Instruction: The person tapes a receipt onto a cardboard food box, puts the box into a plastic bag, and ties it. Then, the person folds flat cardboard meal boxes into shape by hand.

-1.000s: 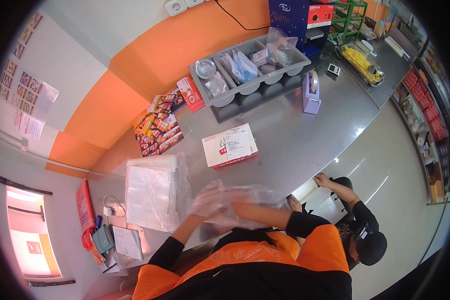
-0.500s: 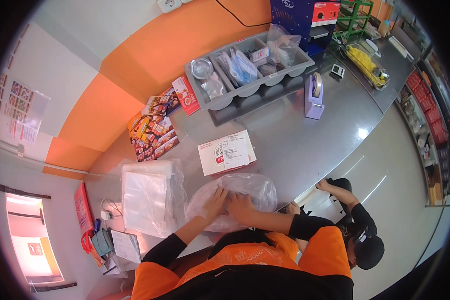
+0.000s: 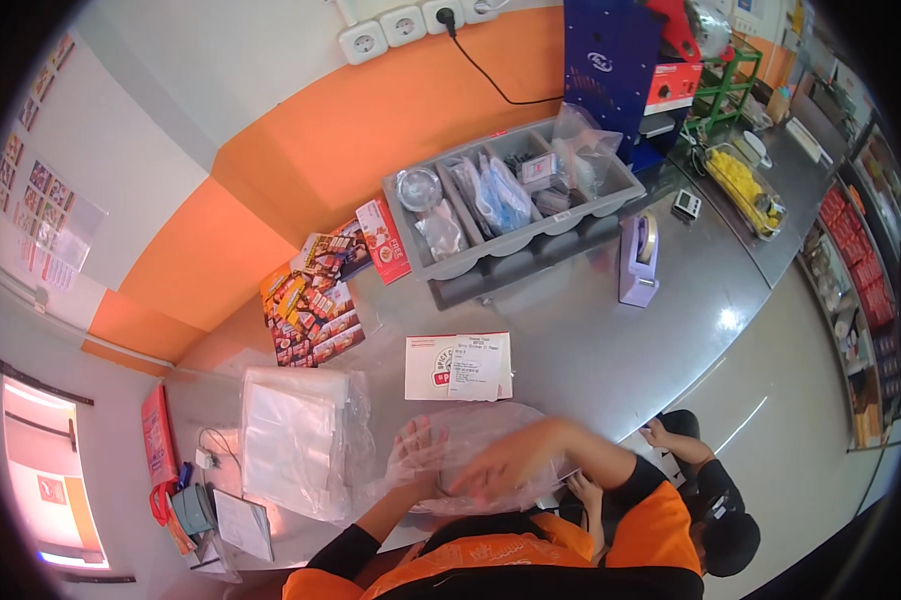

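Note:
A clear plastic bag (image 3: 501,422) lies crumpled at the counter's near edge, under both hands. My left hand (image 3: 418,452) has its fingers raised and apart, with the clear film over them; it seems to be inside the bag. My right hand (image 3: 501,465) reaches across the bag toward the left wrist, its fingers smeared by motion. Just beyond the bag sits a white and red cardboard box (image 3: 426,372) with a printed paper slip (image 3: 475,368) on top. To the left lies a stack of clear plastic bags (image 3: 289,430).
A grey divided tray (image 3: 531,250) holding packets stands at the back, with a purple tape dispenser (image 3: 639,265) to its right. Leaflets (image 3: 316,310) lie at the back left. Close on my right, a co-worker in a black cap (image 3: 731,543) handles something white.
My left hand has spread its fingers beneath the clear film. My right hand has swung over the bag. The view has shifted, so the counter things appear lower.

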